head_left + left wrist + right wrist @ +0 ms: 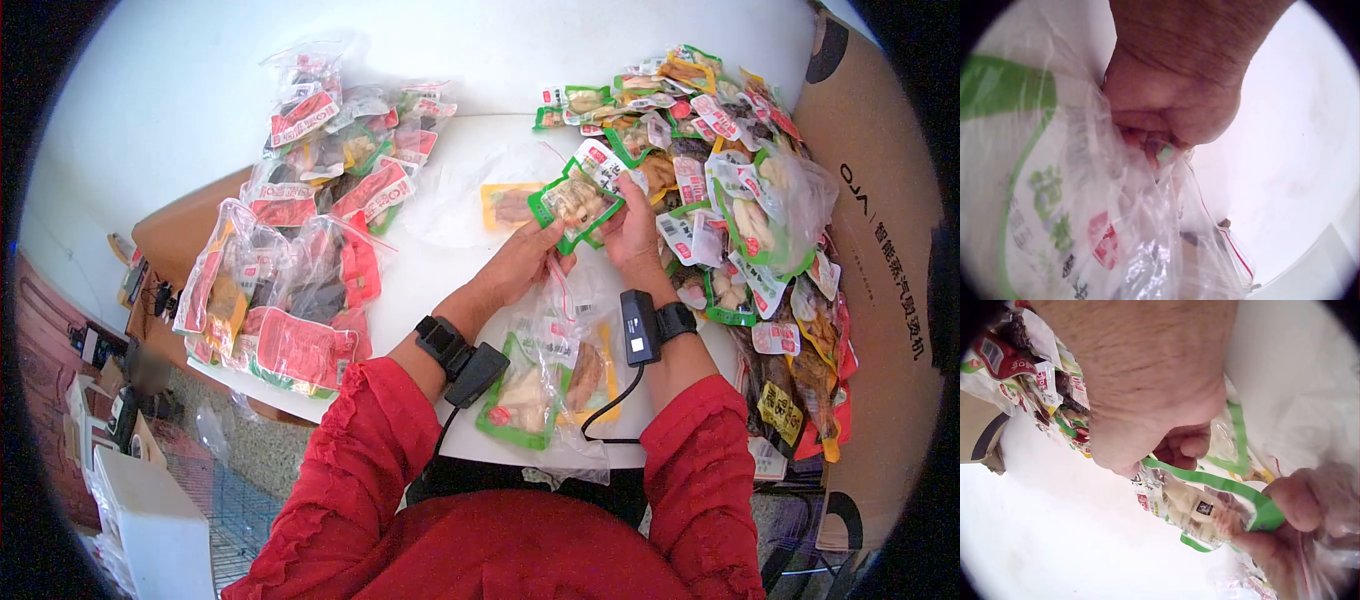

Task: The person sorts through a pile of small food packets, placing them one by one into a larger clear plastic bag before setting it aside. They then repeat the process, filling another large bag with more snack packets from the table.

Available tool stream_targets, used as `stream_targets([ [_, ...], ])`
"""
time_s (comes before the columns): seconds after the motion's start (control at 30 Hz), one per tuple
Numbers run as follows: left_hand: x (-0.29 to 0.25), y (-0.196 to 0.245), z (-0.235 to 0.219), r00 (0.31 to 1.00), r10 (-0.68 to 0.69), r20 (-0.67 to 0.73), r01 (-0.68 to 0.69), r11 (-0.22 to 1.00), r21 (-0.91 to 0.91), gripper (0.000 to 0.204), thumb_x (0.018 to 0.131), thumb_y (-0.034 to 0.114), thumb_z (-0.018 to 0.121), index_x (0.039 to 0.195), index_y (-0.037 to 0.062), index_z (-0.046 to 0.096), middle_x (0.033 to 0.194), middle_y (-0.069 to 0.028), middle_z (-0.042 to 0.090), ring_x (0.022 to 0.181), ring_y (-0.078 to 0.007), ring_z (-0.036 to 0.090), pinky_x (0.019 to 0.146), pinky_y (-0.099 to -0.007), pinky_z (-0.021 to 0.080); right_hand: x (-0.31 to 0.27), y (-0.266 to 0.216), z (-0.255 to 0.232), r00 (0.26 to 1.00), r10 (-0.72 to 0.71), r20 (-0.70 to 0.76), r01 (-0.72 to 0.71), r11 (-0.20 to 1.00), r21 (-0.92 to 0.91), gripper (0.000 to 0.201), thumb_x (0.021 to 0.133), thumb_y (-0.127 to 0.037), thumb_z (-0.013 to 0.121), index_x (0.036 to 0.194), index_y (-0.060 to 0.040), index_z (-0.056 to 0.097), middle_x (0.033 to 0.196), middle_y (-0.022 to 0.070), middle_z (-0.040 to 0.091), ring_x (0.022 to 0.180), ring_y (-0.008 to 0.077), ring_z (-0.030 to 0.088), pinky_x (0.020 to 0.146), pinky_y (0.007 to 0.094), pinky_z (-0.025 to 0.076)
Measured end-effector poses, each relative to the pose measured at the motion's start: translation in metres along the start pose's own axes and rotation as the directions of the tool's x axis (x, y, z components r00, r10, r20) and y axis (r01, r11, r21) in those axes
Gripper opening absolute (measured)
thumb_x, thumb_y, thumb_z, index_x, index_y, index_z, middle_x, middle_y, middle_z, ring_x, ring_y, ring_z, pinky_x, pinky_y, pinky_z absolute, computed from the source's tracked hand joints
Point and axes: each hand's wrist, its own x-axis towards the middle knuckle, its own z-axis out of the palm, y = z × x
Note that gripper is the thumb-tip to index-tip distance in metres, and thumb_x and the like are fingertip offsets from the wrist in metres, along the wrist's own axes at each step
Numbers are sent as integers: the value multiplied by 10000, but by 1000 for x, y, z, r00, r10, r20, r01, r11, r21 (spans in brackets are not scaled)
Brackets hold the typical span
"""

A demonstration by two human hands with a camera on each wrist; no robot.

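Both hands hold a green-edged food packet (580,205) over the white table. The left hand (520,262) pinches its near left corner and also grips the top of a clear zip bag (560,345), which hangs down with a green-edged and a yellow-edged packet inside. On the packet's right side are the curled fingers of the right hand (632,235). In the left wrist view the left hand (1172,94) is closed on the bag's plastic (1147,219). The right wrist view shows the packet (1200,506) stretched between the right hand (1154,394) and the left fingertips.
Filled clear bags with red-labelled packets (300,345) lie in a pile on the left. A large heap of loose packets (700,180) covers the right side, beside a cardboard box (880,300). A yellow-edged packet (508,205) and clear plastic (450,190) lie beyond the hands.
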Motion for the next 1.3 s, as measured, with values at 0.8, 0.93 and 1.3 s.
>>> stream_targets([
  [0.8,-20,57,6,998,39,42,-54,874,483,311,773,201,516,1036,37,493,910,-59,538,804,-125,525,667,-268,454,-2,-68,41,725,-600,339,524,160,-837,272,854,-208,435,935,31,536,724,188,566,650,228,554,601,342,432],
  [0.93,-24,65,2,989,16,144,-105,766,634,240,777,156,525,986,38,512,883,-46,532,789,-108,510,670,-260,450,-14,-83,53,814,-427,394,445,22,-896,233,821,-155,438,965,-11,552,790,169,584,699,226,562,650,336,436],
  [1.3,-33,75,16,937,341,73,-310,719,622,164,838,181,544,814,25,588,646,8,507,623,-73,473,552,-225,401,-33,-69,67,902,273,335,198,427,-882,269,815,-156,478,1058,-57,539,779,20,547,566,73,513,510,215,459],
])
